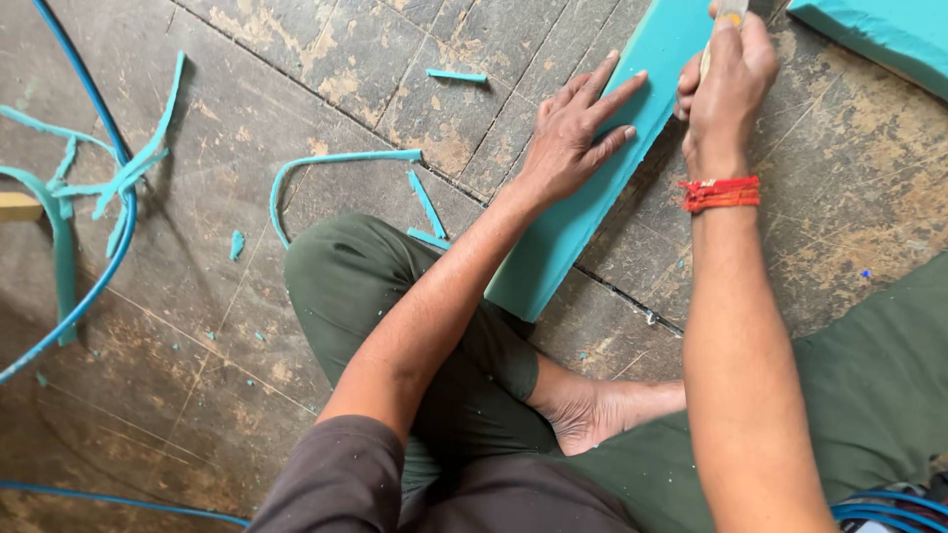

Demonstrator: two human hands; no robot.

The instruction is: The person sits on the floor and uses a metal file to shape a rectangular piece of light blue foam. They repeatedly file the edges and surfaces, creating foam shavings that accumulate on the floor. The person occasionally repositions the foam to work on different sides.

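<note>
Two bare forearms reach forward from dark brown sleeves (341,484), over crossed legs in olive green trousers (355,286) and one bare foot (583,410) tucked beneath them.

Spread flat, the left hand (573,138) presses palm down on a long teal foam strip (583,207), fingers (617,99) splayed and released rather than gripping; the strip lies directly under them and runs diagonally from near the knee up to the top edge. Beside it, the right hand (726,74) is clenched around a pale, slim tool handle (729,12), held upright at the strip's right edge; its working end is hidden by the fist. One red thread band (721,192) wraps the right wrist.

One second teal foam block (884,30) shows at the top right corner. Thin teal foam offcuts (341,163) lie scattered on the floor: one long curved sliver, a tangled bunch at left, several short bits. Worn, scuffed floor boards (247,99) with flaking pale patches bear everything. A blue hose (123,212) curves across the left side, and more blue coils (889,508) show at bottom right.
</note>
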